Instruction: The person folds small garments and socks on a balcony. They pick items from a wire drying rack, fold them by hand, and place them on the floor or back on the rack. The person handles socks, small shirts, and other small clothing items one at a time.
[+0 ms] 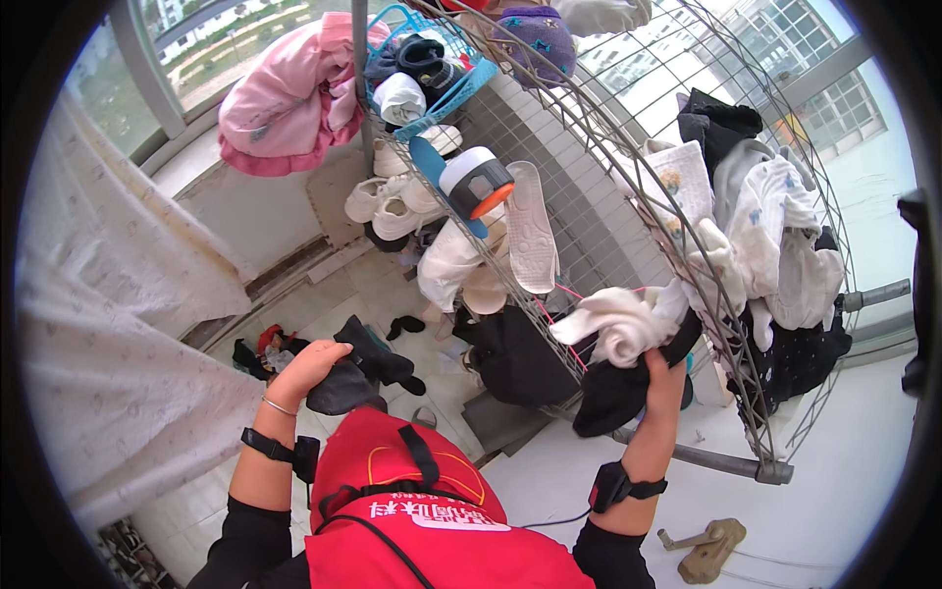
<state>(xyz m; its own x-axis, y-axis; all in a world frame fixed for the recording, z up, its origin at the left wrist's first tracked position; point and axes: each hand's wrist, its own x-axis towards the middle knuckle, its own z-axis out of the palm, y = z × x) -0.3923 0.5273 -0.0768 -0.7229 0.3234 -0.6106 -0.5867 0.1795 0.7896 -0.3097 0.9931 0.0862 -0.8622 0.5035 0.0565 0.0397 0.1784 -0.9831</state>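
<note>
At left, left hand (304, 369) has fingers clamped on dark cloth (340, 388); at right, right hand (664, 378) touches black sock (610, 398) beside wire rack (589, 187), finger state can't tell.

Limp dark socks (376, 358) hang left; twisted white cloth (620, 330) touches black sock (610, 395) right.
</note>
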